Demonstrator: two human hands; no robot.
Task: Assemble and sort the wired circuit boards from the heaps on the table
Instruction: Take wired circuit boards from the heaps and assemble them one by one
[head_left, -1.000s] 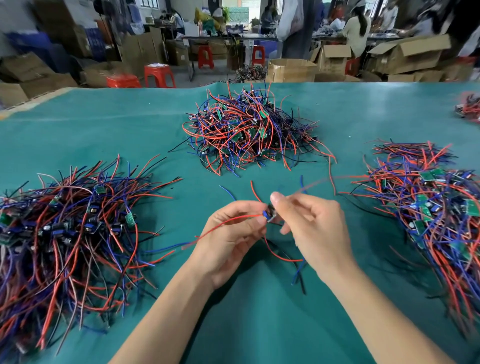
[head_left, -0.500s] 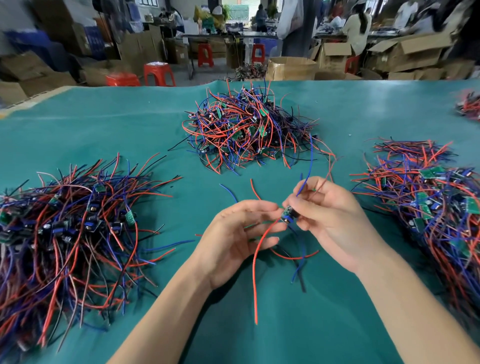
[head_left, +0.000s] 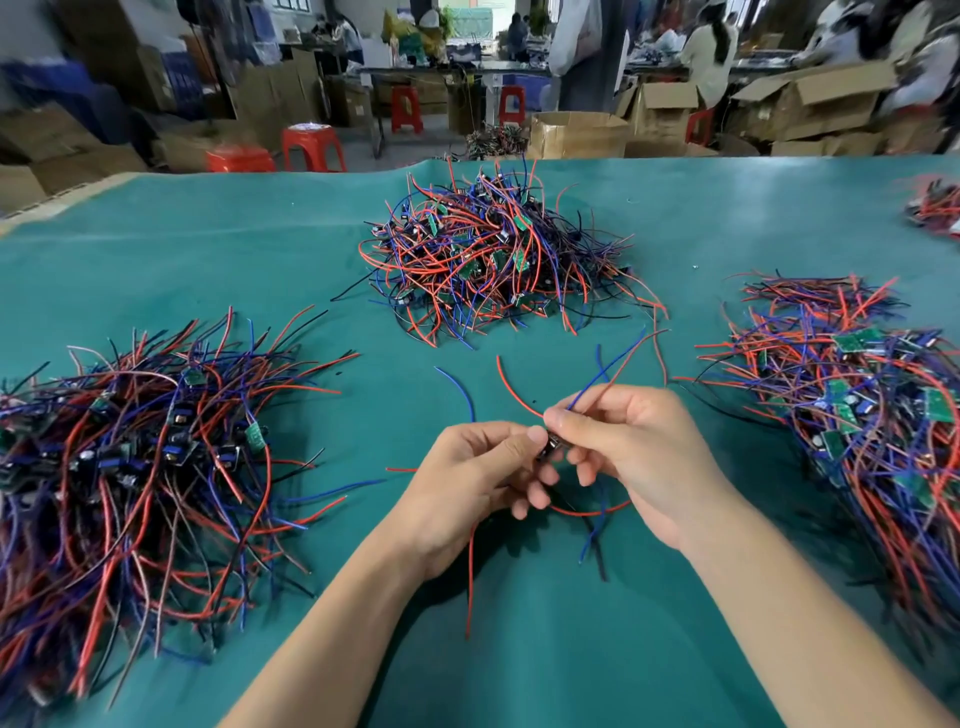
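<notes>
left hand (head_left: 470, 480) rejoined board (head_left: 551, 446); right hand (head_left: 631, 452) pinching too.

A small dark circuit board (head_left: 551, 448) is held above the green table (head_left: 208, 270), its red, blue and black leads trailing up and down from it. Three heaps of wired boards lie around it on the table: left heap (head_left: 140, 457), far heap (head_left: 488, 254) beyond it, right heap (head_left: 862, 410), all tangled red, blue and black.
</notes>
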